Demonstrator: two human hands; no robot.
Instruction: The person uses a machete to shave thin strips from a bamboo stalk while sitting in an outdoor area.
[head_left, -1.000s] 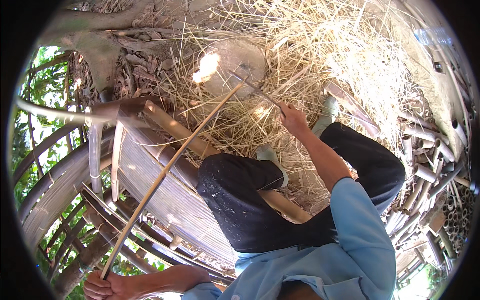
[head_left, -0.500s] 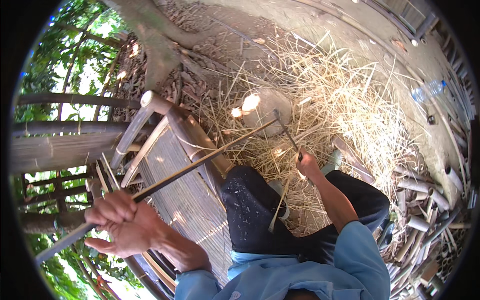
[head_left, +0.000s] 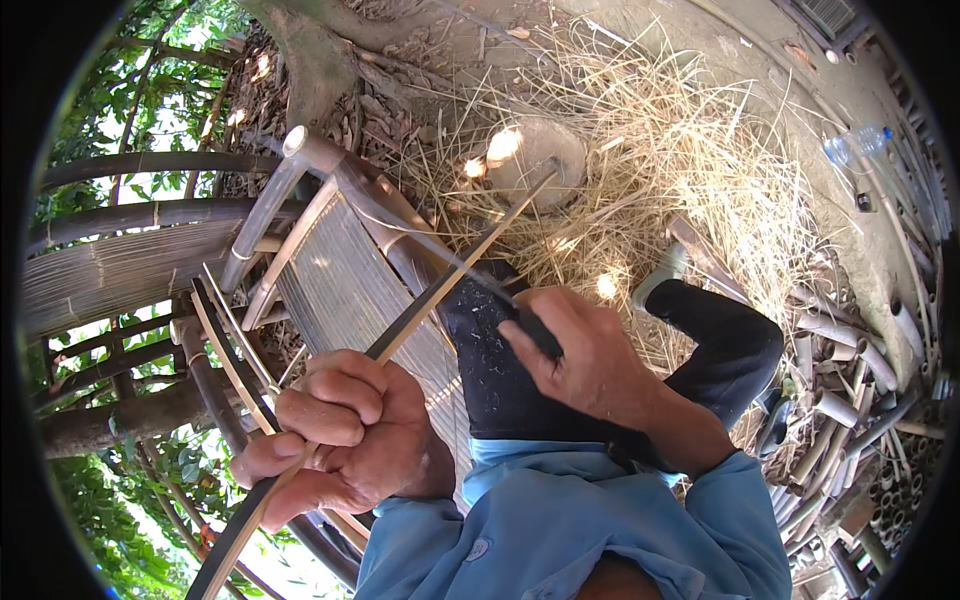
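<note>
My left hand (head_left: pixel 345 425) is closed around a long bamboo strip (head_left: pixel 480 245), dark on one face and pale on the other. The strip slants from the lower left up toward a round wooden block (head_left: pixel 540 150), its far tip over the block's top. In my right hand (head_left: pixel 590 355) is a knife (head_left: pixel 540 332) with a dark handle. Its blade is smeared by motion and reaches up-left across the strip, beyond my left hand. I cannot tell whether the blade touches the strip.
A bamboo bench (head_left: pixel 350 270) stands at my left, under the strip. Pale shavings (head_left: pixel 690 170) surround the block. Cut bamboo pieces (head_left: pixel 840 400) pile up at the right, and a clear plastic bottle (head_left: pixel 855 146) lies farther back. A tree trunk (head_left: pixel 315 70) rises at the far left.
My right hand has drawn the knife from beside the block back toward my body and left. My left hand has shifted right with the strip, which now slants more steeply.
</note>
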